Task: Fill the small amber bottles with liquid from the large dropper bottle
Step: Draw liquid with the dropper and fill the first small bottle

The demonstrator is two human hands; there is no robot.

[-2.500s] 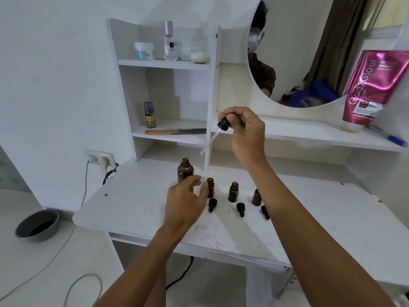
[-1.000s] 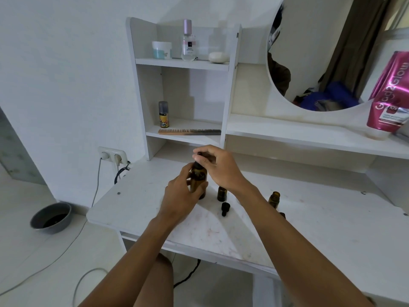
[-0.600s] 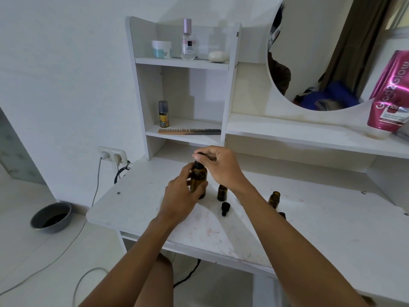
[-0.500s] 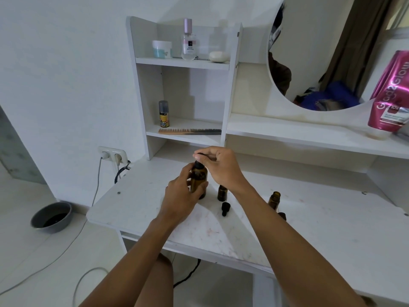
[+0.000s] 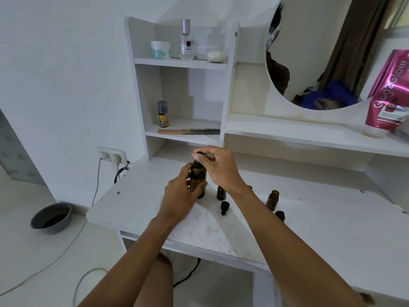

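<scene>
Both hands meet at the large dropper bottle (image 5: 197, 178), which stands upright near the middle of the white table (image 5: 309, 218). The left hand (image 5: 180, 194) wraps its body; the right hand (image 5: 218, 166) pinches the black dropper cap (image 5: 197, 154) from above. Its long axis is vertical — so the dropper must lift straight up. Nearest open small amber bottle (image 5: 220, 192) stands just right — closest to the right hand.

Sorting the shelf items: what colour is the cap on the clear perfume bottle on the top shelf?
Pale pink, seen in the head view on the perfume bottle.
</scene>
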